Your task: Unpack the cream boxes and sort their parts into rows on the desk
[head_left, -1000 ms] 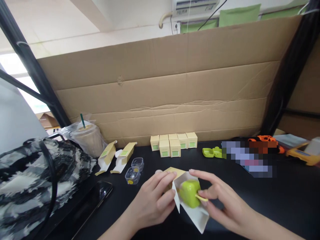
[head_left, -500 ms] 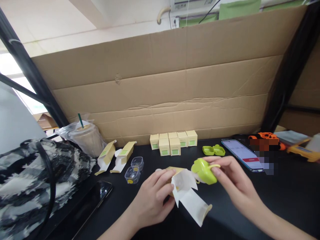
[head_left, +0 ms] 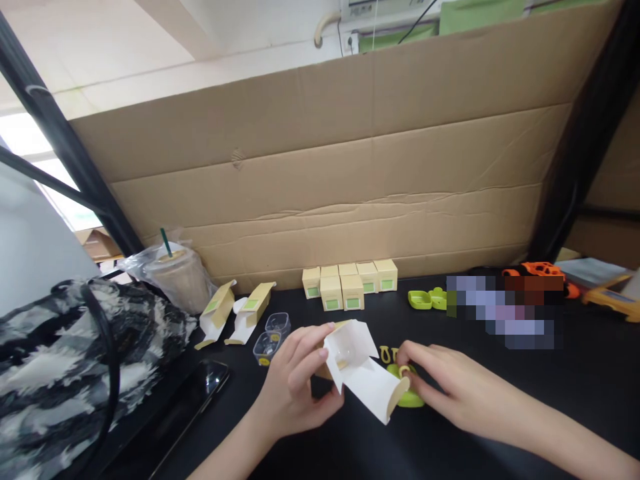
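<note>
My left hand [head_left: 295, 387] grips a small open carton [head_left: 361, 370], white inside and yellow outside, with its flaps spread toward me. My right hand [head_left: 445, 390] rests low on the black table [head_left: 550, 413], fingers closed over a lime-green plastic case [head_left: 413, 398] that lies on the table just right of the carton's long flap. A small yellow loop piece [head_left: 385, 354] lies beside my right fingertips.
Several closed yellow boxes [head_left: 350, 285] stand in a row by the cardboard wall [head_left: 325, 173]. Two open cartons [head_left: 235, 312], two clear cups [head_left: 270, 337], a green open case [head_left: 425, 299], an iced drink [head_left: 177, 277], a patterned bag [head_left: 65, 373] and a dark phone [head_left: 195, 393] lie around.
My right hand pulled the green case out of the carton, lifted it to the right, then brought it down onto the table. My left hand kept hold of the carton and tilted it.
</note>
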The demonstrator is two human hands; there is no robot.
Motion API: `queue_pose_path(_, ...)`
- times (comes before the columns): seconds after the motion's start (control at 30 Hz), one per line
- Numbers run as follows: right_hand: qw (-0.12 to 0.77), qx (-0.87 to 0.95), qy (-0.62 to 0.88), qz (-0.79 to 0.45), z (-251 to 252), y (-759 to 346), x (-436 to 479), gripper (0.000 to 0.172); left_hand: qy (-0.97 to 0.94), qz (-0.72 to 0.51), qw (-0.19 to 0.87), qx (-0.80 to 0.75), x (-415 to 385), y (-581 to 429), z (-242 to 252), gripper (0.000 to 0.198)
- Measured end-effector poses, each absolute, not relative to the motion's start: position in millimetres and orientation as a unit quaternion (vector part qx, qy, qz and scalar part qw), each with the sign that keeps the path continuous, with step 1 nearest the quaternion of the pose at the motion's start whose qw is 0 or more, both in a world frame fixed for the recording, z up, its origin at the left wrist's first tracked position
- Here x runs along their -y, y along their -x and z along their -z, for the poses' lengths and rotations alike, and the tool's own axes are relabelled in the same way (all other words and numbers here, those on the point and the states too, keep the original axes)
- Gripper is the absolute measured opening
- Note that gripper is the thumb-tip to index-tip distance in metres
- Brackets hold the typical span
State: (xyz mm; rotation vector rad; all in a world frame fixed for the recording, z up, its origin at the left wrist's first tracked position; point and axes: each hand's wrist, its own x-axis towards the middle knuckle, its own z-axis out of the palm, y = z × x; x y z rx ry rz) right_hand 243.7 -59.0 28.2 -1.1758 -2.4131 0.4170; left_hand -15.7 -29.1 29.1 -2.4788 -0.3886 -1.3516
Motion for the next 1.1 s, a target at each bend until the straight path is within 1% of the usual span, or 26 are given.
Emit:
queue_pose_path(0.1, 0.246, 0.862, 0.423, -0.134, -28.7, -246.5, 58.1, 0.013, 0.866, 0.454, 0.15, 0.143, 29.3, 14.7, -29.3, 0.082)
queue_pose_path(0.17, 0.31, 0.858, 0.397, -0.099, -31.2, -247.4, 59.7, 0.014, 0.873, 0.442, 0.152, 0.141, 30.3, 13.7, -29.7, 0.08)
queue_pose_path(0.23, 0.378, 0.861, 0.337, -0.046, -35.7, -245.7, 63.1, 0.015, 0.879, 0.427, 0.162, 0.134, 32.5, 12.3, -29.8, 0.072)
queue_pose_path(0.27, 0.397, 0.867, 0.301, -0.015, -38.4, -243.5, 65.2, 0.017, 0.882, 0.42, 0.17, 0.129, 33.9, 11.5, -29.4, 0.066)
queue_pose_path(0.33, 0.389, 0.885, 0.252, 0.051, -43.5, -236.3, 69.0, 0.019, 0.886, 0.407, 0.188, 0.119, 36.8, 10.2, -28.0, 0.055)
queue_pose_path(0.37, 0.369, 0.894, 0.242, 0.078, -45.3, -231.7, 70.5, 0.018, 0.887, 0.402, 0.195, 0.113, 38.1, 9.5, -27.0, 0.051)
queue_pose_path(0.4, 0.347, 0.901, 0.241, 0.1, -46.3, -226.9, 71.4, 0.021, 0.888, 0.4, 0.199, 0.108, 39.3, 8.8, -26.0, 0.048)
queue_pose_path(0.5, 0.299, 0.913, 0.251, 0.117, -43.9, -215.4, 71.4, 0.055, 0.889, 0.4, 0.196, 0.11, 41.6, 6.3, -24.9, 0.045)
queue_pose_path(0.53, 0.29, 0.917, 0.253, 0.108, -42.0, -213.6, 70.8, 0.06, 0.888, 0.402, 0.186, 0.121, 42.0, 5.2, -25.5, 0.046)
queue_pose_path(0.57, 0.283, 0.919, 0.258, 0.095, -39.9, -212.9, 70.0, 0.058, 0.888, 0.406, 0.17, 0.134, 42.3, 4.2, -26.5, 0.047)
queue_pose_path(0.6, 0.281, 0.919, 0.265, 0.08, -38.1, -213.3, 69.2, 0.052, 0.888, 0.409, 0.153, 0.147, 42.6, 3.2, -27.8, 0.047)
queue_pose_path(0.7, 0.3, 0.911, 0.278, 0.048, -34.8, -218.7, 67.2, 0.027, 0.887, 0.413, 0.127, 0.16, 43.3, 1.9, -31.2, 0.046)
queue_pose_path(0.77, 0.327, 0.902, 0.279, 0.035, -34.8, -223.8, 66.3, 0.015, 0.887, 0.412, 0.127, 0.165, 43.8, 2.5, -31.9, 0.047)
queue_pose_path(0.87, 0.372, 0.878, 0.299, -0.047, -37.7, -229.7, 64.7, 0.01, 0.879, 0.43, 0.099, 0.178, 44.3, 4.6, -31.0, 0.054)
queue_pose_path(0.93, 0.405, 0.843, 0.317, -0.157, -41.7, -231.1, 61.4, 0.008, 0.868, 0.459, 0.064, 0.177, 44.6, 5.6, -30.8, 0.064)
queue_pose_path(1.0, 0.434, 0.802, 0.316, -0.263, -47.4, -230.0, 54.2, 0.011, 0.856, 0.485, 0.025, 0.178, 45.3, 5.6, -31.2, 0.072)
queue_pose_path(1.07, 0.459, 0.778, 0.304, -0.303, -53.8, -225.8, 42.3, 0.014, 0.842, 0.51, -0.011, 0.173, 46.7, 5.0, -29.7, 0.078)
queue_pose_path(1.1, 0.469, 0.777, 0.3, -0.293, -56.7, -222.2, 34.9, 0.013, 0.837, 0.523, -0.026, 0.16, 47.8, 4.8, -27.3, 0.08)
